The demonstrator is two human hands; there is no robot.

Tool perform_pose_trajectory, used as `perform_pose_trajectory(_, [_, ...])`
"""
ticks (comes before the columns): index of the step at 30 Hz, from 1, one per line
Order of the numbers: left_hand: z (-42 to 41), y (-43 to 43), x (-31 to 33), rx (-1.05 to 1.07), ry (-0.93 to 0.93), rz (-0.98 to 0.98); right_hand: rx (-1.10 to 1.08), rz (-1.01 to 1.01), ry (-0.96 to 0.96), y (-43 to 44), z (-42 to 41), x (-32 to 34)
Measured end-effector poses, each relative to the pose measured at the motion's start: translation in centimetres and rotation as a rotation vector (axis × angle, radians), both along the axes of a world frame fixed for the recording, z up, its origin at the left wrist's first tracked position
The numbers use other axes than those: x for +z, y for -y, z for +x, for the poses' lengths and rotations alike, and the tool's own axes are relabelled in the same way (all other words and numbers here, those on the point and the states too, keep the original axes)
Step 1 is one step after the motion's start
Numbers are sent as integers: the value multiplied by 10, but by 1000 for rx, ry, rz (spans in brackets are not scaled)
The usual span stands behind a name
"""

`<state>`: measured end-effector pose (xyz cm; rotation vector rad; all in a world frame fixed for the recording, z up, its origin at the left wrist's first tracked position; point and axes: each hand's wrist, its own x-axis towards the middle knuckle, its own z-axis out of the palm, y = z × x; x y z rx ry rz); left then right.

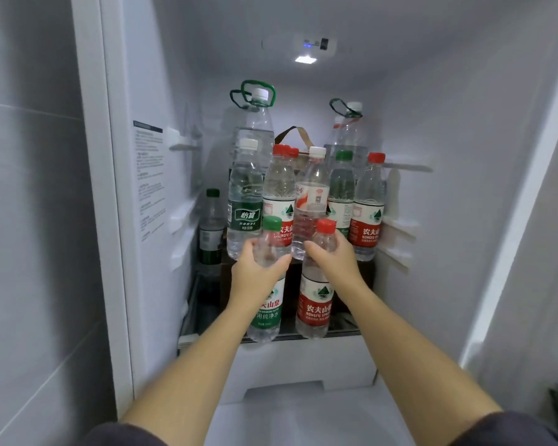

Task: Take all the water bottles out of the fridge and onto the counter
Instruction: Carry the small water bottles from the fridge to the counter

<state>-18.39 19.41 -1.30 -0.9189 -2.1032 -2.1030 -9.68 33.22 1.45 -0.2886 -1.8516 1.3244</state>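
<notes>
I look into an open fridge. My left hand (255,272) grips a green-capped water bottle (266,313) around its upper body, at the front edge of the glass shelf (345,331). My right hand (334,257) grips a red-capped, red-labelled water bottle (314,309) just below its neck, beside the first. Behind them stand several more bottles in a row: a green-labelled one (244,204), a red-labelled one (279,194), a white-capped one (313,194), a green-capped one (342,188) and a red-capped one (368,210).
Two large handled jugs (255,120) (348,130) stand at the back, with a brown bag handle (295,136) between them. A dark green-capped bottle (210,230) sits at the far left. A white drawer front (303,365) lies below the shelf. Fridge walls close both sides.
</notes>
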Motion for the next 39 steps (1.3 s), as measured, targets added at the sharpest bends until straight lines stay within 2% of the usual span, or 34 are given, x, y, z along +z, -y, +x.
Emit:
perform_pose_trajectory(5, [2,4,-28,-16,69,17,-13,-82,-28,2,4,-11])
perform_pose_trajectory(13, [-5,3,-47,-53,53,21,-28,-115,49,1,5,-48])
perform_pose_trajectory(27, [-16,0,-65,-108,20,22,-60,-100,151,1,8,-74])
perform_pose_trajectory(32, [-17,1,-68,-129,25,14,-112,-103,128,4,10,-78])
perform_pose_trajectory(39, [9,14,-58,-139,-1,-7,-168,-38,107,18,55,-79])
